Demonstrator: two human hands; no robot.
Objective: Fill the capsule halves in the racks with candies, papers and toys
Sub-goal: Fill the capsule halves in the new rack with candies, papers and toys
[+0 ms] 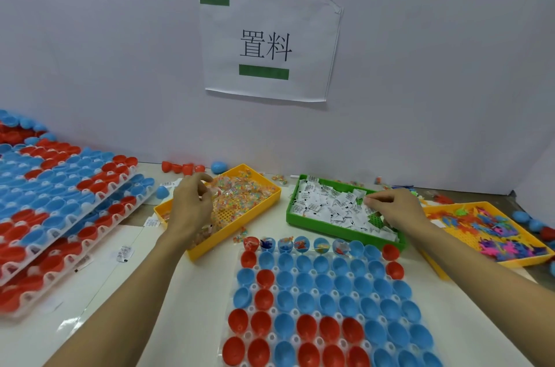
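Three shallow plastic trays stand in a row on the pale tabletop (192, 306): a yellow tray of small clear-wrapped coloured candies (264, 183), a green tray of white printed paper packets (292, 210), and a second yellow tray of bright plastic toy pieces (510, 263) at the far right. Just in front of the first two lies one clear rack of red and blue capsule halves (327, 300), open sides up; six halves in its far row already hold bits of filling, and the rest look bare. At the left, at least two more racks of red and blue halves (60, 195) are stacked, overlapping and tilted. A few loose halves lie along the wall behind the trays and at the right edge. Both forearms reach forward from the bottom corners. The left hand (190, 204) hovers palm-down over the candy tray, fingers curled and thumb tip meeting them, apparently pinching candies. The right hand (396, 207) rests over the green tray, fingertips drawn together on paper packets. A white printed sheet (270, 45) is taped to the wall above.
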